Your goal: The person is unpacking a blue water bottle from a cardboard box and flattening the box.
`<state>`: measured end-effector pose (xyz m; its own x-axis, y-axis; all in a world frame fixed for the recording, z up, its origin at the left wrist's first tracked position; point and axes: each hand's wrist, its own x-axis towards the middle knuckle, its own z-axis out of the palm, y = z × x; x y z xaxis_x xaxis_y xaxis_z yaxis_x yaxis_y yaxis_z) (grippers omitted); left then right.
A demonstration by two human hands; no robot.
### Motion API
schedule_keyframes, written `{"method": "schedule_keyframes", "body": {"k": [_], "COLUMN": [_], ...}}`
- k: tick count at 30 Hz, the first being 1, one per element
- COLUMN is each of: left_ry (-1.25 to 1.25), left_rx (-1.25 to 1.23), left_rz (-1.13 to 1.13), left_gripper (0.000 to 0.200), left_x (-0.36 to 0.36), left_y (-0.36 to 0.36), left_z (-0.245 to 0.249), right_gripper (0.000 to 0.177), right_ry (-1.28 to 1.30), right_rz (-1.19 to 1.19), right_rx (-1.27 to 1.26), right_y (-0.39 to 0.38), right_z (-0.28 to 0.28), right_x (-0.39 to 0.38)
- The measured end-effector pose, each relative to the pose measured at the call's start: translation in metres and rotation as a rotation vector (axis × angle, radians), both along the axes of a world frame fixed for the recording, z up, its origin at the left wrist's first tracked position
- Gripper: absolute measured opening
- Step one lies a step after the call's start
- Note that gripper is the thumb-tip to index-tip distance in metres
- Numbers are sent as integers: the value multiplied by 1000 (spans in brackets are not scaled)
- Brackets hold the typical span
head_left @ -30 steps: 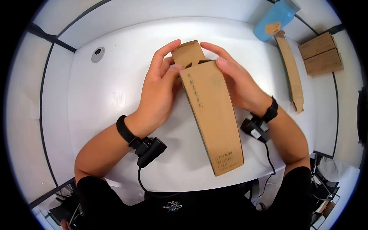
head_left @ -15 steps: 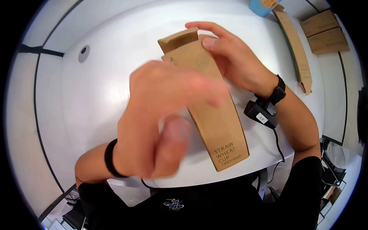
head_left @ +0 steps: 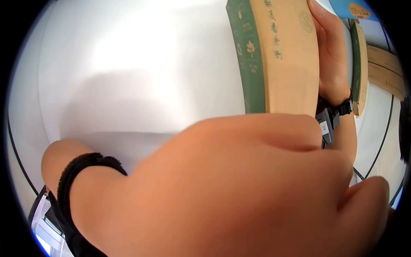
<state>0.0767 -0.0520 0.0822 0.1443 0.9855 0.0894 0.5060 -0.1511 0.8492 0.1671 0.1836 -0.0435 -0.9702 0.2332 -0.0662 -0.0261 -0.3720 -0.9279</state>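
A tall brown cardboard box (head_left: 291, 64) with a green side panel and green lettering stands at upper centre-right, its top cut off by the view's edge. My right hand (head_left: 332, 51) grips its right side near the top; the fingertips behind are hidden. My left hand (head_left: 244, 180) fills the lower middle, very close to the camera and in front of the box's lower part. Its fingers are curled in, and whatever they hold, if anything, is hidden. A black band circles the left wrist.
The white table (head_left: 128, 51) spreads out to the left. Another flattened-looking brown and green carton (head_left: 360, 68) lies at right, beside brown boxes (head_left: 385, 68). A blue item (head_left: 364, 10) with an orange label is at top right. A small black device (head_left: 327, 124) sits by my right wrist.
My left hand has come much closer to the camera and moved rightward. The box and right hand appear higher and further right in view, and the box's green side now shows.
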Motion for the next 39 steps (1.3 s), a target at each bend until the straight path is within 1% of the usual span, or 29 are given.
{"method": "schedule_keyframes", "body": {"k": [1,3,4,5,7,9,12,17,18,20,21,23,24,25,27,28,29,31,33,34,35,37,38,39], "left_ry": [-2,-15,-28,-44,-47,-62,-78,-71,-70,-66,-64,-63,-62,-65,-78,-89,-96,-110,-132,-110,-113,-141,-146,-130], "left_rx": [7,30,35,45,41,41,28,5,4,0,0,2,4,4,23,45,63,105,145,153,175,161,161,163], "left_rz": [4,6,13,12,8,14,29,42,36,30,32,19,14,10,-2,-11,-15,-18,-25,-43,-35,-25,-28,-24], "left_gripper": [18,18,18,17,17,17,16,15,15,15,15,15,15,14,14,14,14,14,14,14,14,14,14,14], "left_x": [2,6,6,9,16,23,29,35,36,35,34,32,31,30,28,27,26,21,18,14,10,12,13,16], "left_y": [1,2,2,7,13,21,27,27,27,26,26,23,24,24,26,29,32,35,36,40,22,44,32,30], "left_z": [-1,-3,-4,-6,-11,-10,-10,-6,-6,-5,-4,-5,-5,-6,-8,-9,-11,-12,-15,-13,-18,-13,-16,-17], "right_gripper": [69,64,52,52,51,51,51,59,59,55,55,55,55,54,54,56,58,56,57,58,58,57,57,56], "right_ry": [9,-109,-199,-191,-139,-206,-230,-69,-72,-163,-167,-76,-3,51,-92,136,83,-163,-41,-37,-67,-151,-156,-97], "right_rz": [4,-71,-143,-137,-47,-41,14,43,43,-275,-277,-81,-127,-177,19,209,174,56,145,149,139,128,118,145], "right_rx": [-7,-141,-196,-215,-203,-85,-80,236,238,150,158,53,33,25,-18,120,70,73,-216,-103,-127,-104,-108,-123], "right_y": [-2,-13,20,27,35,42,52,27,17,-4,-3,1,-4,-1,19,43,37,19,27,36,18,30,18,18], "right_z": [3,21,15,14,4,10,4,8,9,9,9,7,4,-15,9,-22,-15,18,14,-2,-12,12,6,0], "right_x": [2,4,6,12,21,28,36,41,37,28,28,25,21,10,15,8,4,4,8,-3,-5,2,4,-2]}}
